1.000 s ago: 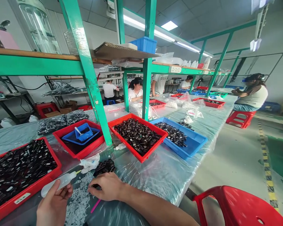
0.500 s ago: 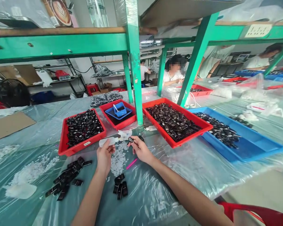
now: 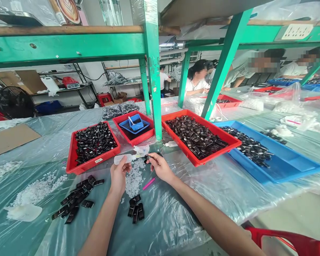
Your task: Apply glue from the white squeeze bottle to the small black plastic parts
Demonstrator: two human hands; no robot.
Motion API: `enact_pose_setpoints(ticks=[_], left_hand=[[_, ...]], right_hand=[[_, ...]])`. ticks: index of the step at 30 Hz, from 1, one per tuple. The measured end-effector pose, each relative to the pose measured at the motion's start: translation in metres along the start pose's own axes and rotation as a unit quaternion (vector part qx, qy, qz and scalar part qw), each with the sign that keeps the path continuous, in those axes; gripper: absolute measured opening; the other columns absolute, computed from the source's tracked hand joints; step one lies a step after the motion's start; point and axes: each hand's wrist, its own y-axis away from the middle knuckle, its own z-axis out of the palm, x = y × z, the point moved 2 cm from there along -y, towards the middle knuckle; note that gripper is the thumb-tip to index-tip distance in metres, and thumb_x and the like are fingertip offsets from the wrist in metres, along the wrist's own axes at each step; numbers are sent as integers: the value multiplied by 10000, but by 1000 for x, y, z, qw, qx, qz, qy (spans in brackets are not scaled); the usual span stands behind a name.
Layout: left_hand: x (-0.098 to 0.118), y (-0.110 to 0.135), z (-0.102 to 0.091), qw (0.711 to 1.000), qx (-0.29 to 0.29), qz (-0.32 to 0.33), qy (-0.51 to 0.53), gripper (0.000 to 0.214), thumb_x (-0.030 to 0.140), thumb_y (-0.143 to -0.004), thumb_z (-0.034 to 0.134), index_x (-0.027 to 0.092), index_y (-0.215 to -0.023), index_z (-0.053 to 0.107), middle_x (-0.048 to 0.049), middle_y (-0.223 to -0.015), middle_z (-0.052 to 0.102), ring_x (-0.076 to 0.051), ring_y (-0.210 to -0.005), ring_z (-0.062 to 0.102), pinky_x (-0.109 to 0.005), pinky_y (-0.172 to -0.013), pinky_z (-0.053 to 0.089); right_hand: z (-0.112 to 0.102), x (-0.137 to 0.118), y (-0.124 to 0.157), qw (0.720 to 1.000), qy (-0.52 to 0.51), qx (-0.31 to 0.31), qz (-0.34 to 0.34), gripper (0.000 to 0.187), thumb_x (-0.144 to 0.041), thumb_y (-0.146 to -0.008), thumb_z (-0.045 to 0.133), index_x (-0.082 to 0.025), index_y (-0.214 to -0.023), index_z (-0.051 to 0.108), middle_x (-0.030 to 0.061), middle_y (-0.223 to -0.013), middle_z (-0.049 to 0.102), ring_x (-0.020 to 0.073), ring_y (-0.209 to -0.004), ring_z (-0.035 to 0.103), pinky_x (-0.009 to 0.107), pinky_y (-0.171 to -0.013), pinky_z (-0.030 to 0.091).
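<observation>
My left hand [image 3: 118,174] is closed round a small clear squeeze bottle [image 3: 123,158] whose nozzle points right. My right hand [image 3: 160,166] pinches a small black part [image 3: 147,156] just in front of that nozzle. Both hands hover over a scatter of white bits [image 3: 133,176] on the plastic-covered table [image 3: 176,199]. A pink stick [image 3: 148,183] lies under my right wrist. A small group of black parts [image 3: 136,209] lies near my left forearm, and a larger loose pile of black parts [image 3: 77,199] lies to the left.
Red trays of black parts [image 3: 92,144] [image 3: 197,137], a red tray holding a blue dish [image 3: 134,125], and a blue tray [image 3: 269,153] line the table behind a green post [image 3: 154,85]. People work at the far side. A red stool [image 3: 296,243] stands at lower right.
The view swung from the room down onto the table a second ago. Since half a second ago my hands have barely moved, holding bottle and part together.
</observation>
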Motion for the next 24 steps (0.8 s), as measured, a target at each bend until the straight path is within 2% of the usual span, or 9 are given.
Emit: enact_pose_setpoints(ticks=[12, 24], left_hand=[[-1, 0, -1, 999, -11, 1, -39, 390, 456, -639, 822, 148, -806, 651, -8, -632, 616, -128, -534, 531, -252, -514, 350], [-1, 0, 0, 997, -29, 18, -68, 427, 504, -666, 805, 127, -817, 678, -15, -610, 601, -122, -523, 517, -248, -496, 347]], right_hand=[[0, 0, 1, 1000, 2, -15, 6, 232, -383, -975, 496, -200, -1106, 556, 10, -880, 621, 90, -535, 512, 243, -555, 436], [-1, -10, 3, 999, -9, -23, 22, 203, -367, -952, 513, -194, -1036, 580, -21, -764, 526, 89, -518, 452, 233, -528, 392]])
